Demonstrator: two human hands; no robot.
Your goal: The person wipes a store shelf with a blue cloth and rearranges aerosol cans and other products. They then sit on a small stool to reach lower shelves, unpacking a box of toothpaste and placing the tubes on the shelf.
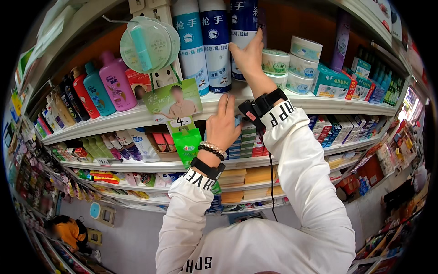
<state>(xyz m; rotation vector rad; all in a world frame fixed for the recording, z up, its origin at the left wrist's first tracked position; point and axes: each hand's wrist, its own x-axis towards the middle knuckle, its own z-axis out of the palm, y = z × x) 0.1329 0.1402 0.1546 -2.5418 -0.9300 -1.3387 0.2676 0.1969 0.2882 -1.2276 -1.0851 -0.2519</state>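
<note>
My right hand (249, 54) is wrapped around a dark blue and white insecticide spray can (243, 25) on the upper shelf. Two more cans, a dark blue one (216, 44) and a teal one (190, 48), stand upright to its left. Lower down, my left hand (221, 125) is at the front edge of the upper shelf (239, 97), fingertips pointing up towards the cans. A bit of light blue cloth (237, 120) shows by its thumb; the palm hides most of it. Stacked round tubs (303, 68) stand just right of my right hand.
Clear round discs (150, 42) and a green card (174, 99) hang at the shelf front. Shampoo bottles (116, 82) stand left, mosquito-repellent boxes (333, 82) right. A black cable (272, 185) dangles from my right wrist. A person in orange (70, 233) is near plastic stools (102, 214).
</note>
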